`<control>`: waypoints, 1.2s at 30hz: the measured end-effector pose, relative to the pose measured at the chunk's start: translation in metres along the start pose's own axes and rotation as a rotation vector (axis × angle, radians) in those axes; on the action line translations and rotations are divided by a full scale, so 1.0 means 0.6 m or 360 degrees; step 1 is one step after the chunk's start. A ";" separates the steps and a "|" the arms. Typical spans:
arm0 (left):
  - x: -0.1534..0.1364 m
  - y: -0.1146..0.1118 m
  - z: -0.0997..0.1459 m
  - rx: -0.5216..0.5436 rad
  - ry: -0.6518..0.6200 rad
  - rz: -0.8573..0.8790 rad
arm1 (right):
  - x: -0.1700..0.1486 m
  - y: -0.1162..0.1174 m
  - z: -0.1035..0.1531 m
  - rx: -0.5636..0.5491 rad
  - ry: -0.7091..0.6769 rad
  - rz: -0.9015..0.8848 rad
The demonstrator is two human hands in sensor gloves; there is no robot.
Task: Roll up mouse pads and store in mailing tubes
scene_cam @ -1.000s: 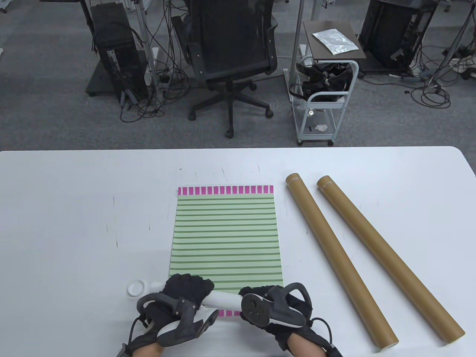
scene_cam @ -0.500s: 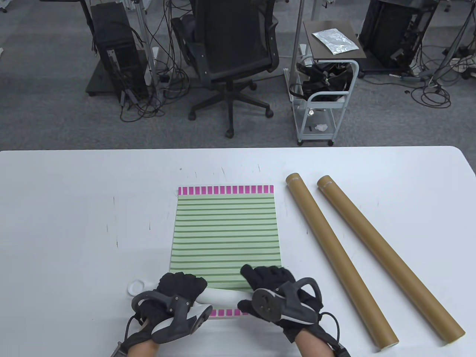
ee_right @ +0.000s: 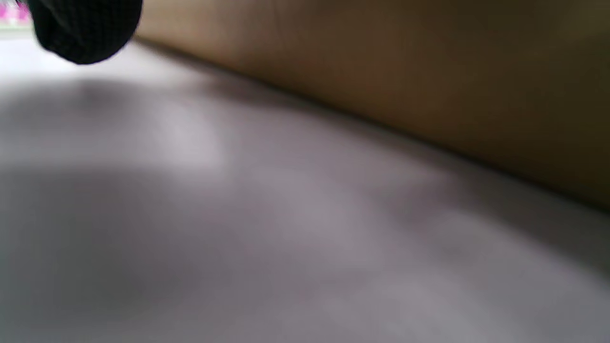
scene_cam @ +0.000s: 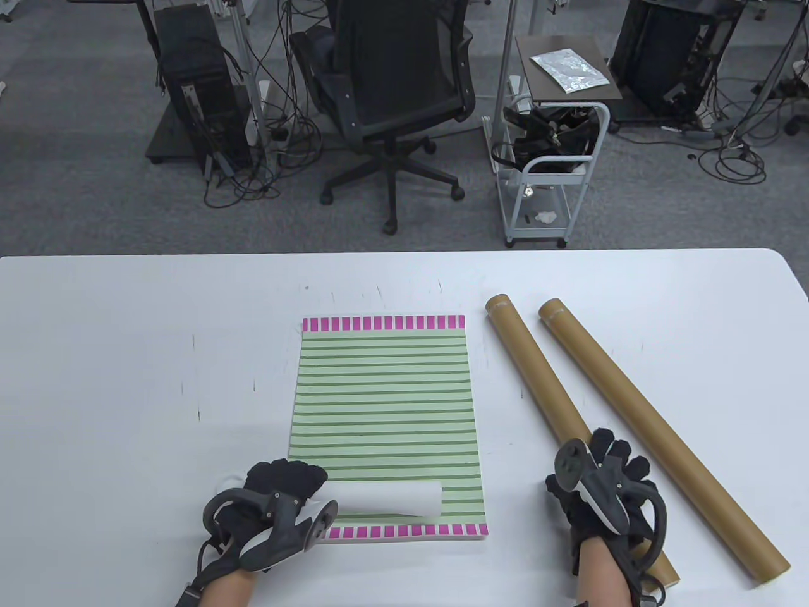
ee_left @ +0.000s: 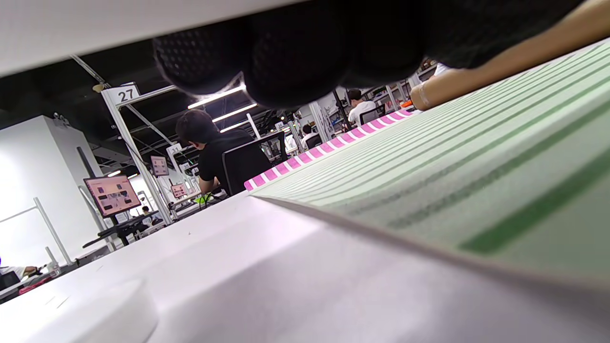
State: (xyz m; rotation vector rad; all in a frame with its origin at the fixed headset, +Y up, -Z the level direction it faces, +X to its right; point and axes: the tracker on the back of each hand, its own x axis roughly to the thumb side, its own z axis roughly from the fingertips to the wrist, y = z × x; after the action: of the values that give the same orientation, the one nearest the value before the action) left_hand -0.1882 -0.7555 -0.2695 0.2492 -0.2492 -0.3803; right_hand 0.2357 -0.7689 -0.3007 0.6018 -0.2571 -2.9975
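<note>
While my left hand (scene_cam: 278, 499) grips the roll (scene_cam: 385, 498) on the pad (scene_cam: 384, 392) near the bench's front edge, my right hand (scene_cam: 600, 487), fingers spread, rests on the nearer tube (scene_cam: 537, 373); I should lift it mouth toward the roll.

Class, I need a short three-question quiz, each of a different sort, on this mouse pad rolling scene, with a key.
1. True or false: the right hand grips the white roll.
2. How many brown mailing tubes lie on the table?
3. The white roll lies on: A) the striped mouse pad B) a tube C) the chair.

Key: 1. False; the left hand holds the roll, while the right hand is over the nearer tube. 2. Two. 3. A.
</note>
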 end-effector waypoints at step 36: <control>-0.146 0.001 0.011 -0.0042 0.0901 0.0468 | 0.051 -0.183 0.172 -0.1361 -0.0502 -0.0007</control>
State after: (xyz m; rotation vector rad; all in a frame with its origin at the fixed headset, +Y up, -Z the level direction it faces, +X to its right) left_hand -0.2687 -0.7219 -0.2798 0.2797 0.2753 -0.0124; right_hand 0.1632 -0.6489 -0.2382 0.0368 0.9550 -2.7838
